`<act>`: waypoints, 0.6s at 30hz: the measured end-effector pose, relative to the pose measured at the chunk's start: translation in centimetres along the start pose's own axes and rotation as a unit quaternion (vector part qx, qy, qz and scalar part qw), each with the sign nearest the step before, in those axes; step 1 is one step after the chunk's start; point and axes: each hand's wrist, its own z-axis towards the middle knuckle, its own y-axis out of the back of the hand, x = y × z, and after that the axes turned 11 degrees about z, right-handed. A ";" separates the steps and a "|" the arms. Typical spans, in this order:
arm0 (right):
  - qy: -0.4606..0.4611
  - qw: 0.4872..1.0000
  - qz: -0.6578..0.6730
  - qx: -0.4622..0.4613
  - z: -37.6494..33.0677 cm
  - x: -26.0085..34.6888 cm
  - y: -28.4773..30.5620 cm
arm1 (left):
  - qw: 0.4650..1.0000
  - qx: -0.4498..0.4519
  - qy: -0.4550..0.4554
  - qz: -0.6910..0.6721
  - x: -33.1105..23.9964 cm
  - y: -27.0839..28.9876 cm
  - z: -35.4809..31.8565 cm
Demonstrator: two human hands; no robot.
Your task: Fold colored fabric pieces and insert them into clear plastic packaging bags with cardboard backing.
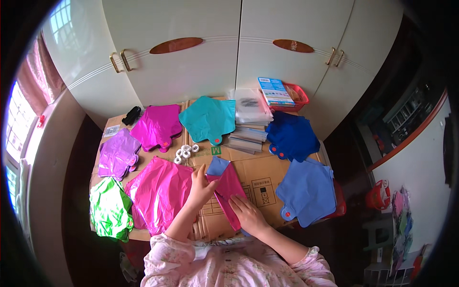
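Note:
A folded magenta-pink foil piece (231, 191), which looks like a flat foil balloon, lies on the cardboard in front of me, with a blue piece (218, 166) at its far end. My left hand (202, 185) is at its left edge, thumb against the foil and forefinger stretched away. My right hand (246, 213) presses flat on its near right part, fingers extended. To the left lies a stack of pink foil balloons (159, 189). A light blue stack (308, 191) is on the right. Rounded tabs with red dots stick out of several stacks.
Purple (118, 154), green (111, 208), magenta (158, 125), teal (209, 119) and dark blue (294, 136) stacks ring the cardboard (248, 165). Small white rolls (184, 152), grey strips (246, 139), clear bags (249, 106) and a red basket (300, 95) sit farther back, before white cabinets (191, 71).

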 end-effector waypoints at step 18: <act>0.030 0.997 0.060 -0.039 -0.2 -0.2 0.3 | 0.949 0.053 -0.080 0.299 -0.8 -0.5 -3.1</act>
